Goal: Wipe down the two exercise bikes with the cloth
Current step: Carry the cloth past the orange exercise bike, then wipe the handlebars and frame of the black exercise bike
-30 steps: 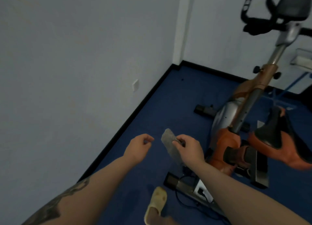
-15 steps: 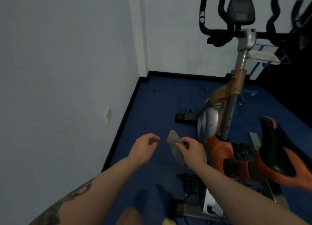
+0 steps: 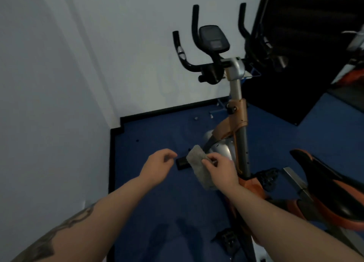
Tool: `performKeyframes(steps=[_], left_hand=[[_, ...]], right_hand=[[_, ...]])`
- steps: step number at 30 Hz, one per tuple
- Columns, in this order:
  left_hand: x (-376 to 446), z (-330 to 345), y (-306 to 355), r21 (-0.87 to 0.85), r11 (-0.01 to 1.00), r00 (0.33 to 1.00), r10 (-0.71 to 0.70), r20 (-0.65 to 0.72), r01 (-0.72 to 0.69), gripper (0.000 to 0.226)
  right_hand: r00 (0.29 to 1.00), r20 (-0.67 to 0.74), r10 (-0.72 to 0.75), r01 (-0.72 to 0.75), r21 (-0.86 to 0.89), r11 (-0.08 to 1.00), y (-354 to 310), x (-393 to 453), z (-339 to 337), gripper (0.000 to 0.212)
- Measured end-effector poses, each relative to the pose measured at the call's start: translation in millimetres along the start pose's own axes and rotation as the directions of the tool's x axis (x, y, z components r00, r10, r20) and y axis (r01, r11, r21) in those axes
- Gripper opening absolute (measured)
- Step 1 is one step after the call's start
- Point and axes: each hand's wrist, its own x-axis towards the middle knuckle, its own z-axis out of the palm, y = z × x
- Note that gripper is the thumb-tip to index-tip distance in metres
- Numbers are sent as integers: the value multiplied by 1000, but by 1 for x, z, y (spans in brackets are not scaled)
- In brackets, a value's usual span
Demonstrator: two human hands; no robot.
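Your right hand (image 3: 220, 169) pinches the folded grey fabric cloth (image 3: 199, 165) between thumb and fingers, held in the air before the orange-and-silver exercise bike (image 3: 236, 124) on blue floor (image 3: 157, 202). Your left hand (image 3: 157, 166) hovers just beside the cloth, fingers loosely curled, holding nothing.

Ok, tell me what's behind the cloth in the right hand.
Behind the cloth lie the bike's silver flywheel housing, a black foot bar and blue floor. The rest is covered.
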Motion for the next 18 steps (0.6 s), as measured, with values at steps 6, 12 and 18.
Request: performKeyframes(steps=[6, 12, 18], left_hand=[[70, -2, 18, -10, 996, 990, 94, 106, -93, 24], [141, 18, 58, -81, 978, 963, 206, 176, -194, 25], [216, 18, 89, -143, 968, 968, 223, 112, -207, 23]], right_hand=[[983, -177, 38, -41, -12, 999, -18, 41, -24, 9], [966, -248, 72, -75, -2, 997, -16, 103, -46, 14], [948, -317, 29, -12, 54, 998, -17, 171, -67, 3]])
